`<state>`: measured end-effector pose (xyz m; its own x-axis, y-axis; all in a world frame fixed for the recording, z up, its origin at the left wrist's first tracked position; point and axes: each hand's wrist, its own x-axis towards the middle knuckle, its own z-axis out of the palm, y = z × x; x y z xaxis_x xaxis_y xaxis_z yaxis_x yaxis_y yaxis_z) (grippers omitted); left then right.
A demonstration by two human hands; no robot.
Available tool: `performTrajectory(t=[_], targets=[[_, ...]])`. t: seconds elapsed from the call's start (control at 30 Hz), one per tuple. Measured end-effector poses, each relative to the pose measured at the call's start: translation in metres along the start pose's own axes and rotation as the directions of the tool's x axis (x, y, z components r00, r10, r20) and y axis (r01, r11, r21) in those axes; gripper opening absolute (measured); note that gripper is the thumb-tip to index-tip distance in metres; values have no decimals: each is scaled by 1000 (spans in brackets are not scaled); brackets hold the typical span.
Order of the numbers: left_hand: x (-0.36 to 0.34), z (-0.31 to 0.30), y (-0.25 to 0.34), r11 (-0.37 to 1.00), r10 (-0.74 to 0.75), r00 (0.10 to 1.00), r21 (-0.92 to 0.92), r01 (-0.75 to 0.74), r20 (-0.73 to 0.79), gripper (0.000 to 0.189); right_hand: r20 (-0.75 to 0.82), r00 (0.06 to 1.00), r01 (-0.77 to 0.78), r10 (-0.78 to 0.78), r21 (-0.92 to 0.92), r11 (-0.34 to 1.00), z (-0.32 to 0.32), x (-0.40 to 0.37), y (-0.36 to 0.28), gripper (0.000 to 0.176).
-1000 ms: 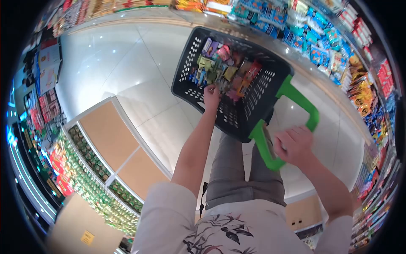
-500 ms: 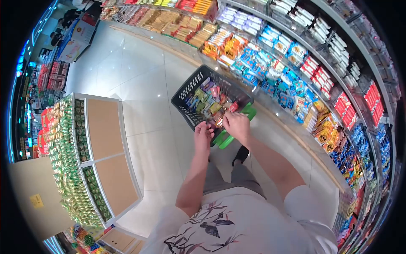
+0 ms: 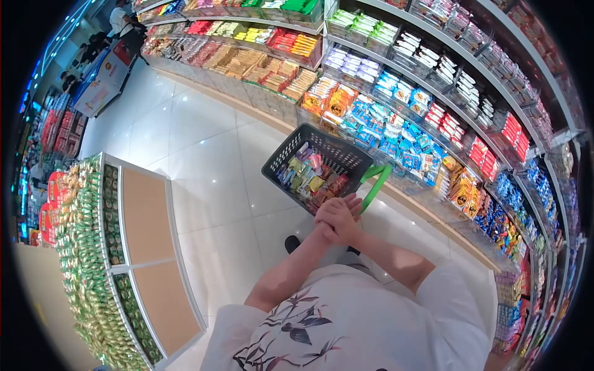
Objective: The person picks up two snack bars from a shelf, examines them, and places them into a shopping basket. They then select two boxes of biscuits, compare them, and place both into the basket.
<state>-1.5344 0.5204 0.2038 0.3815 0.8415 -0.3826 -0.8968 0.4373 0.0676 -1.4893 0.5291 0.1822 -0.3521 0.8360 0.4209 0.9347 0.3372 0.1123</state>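
My left hand [image 3: 352,203] and my right hand [image 3: 336,221] are together at the near edge of a dark basket [image 3: 346,159]. The left fingers stretch out past the right hand, with nothing seen in them. The right fingers are wrapped over the left hand. Inside the basket lie several small wrapped snacks [image 3: 314,183] in mixed colours. Its green handle [image 3: 376,184] leans out on the right side, untouched by either hand.
Curved shelves of packaged snacks [image 3: 365,117] run along the far and right sides. A stand with green packets [image 3: 83,247] and brown panels [image 3: 148,213] is at the left. Tiled floor [image 3: 210,185] lies between. A person [image 3: 120,21] stands far off at the upper left.
My hands were apart over the basket, near its handle; now they are clasped together. The basket appears slightly lower and farther right, and its handle has swung outward. The view has shifted.
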Motion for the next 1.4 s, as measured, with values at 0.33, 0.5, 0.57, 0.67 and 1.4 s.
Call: performTrajectory(t=[0.33,0.5,0.57,0.67,1.4], targets=[[-10,43,16,772,13,1000,636,5,-23,44,277,934,-339,224,503,795,32,14,137,14],[113,-60,-24,-217,197,975,974,-62,106,69,264,943,-323,204,564,760,24,36,140,14],[111,-51,-40,-237,210,978,970,53,-2,72,322,932,-328,168,547,770,37,36,147,13],[139,-83,-53,-90,219,972,990,109,-87,76,362,918,-336,161,495,802,52,47,152,12],[-73,-97,123,-564,108,938,756,330,-329,66,652,720,-422,-237,682,597,53,-1,-10,34]])
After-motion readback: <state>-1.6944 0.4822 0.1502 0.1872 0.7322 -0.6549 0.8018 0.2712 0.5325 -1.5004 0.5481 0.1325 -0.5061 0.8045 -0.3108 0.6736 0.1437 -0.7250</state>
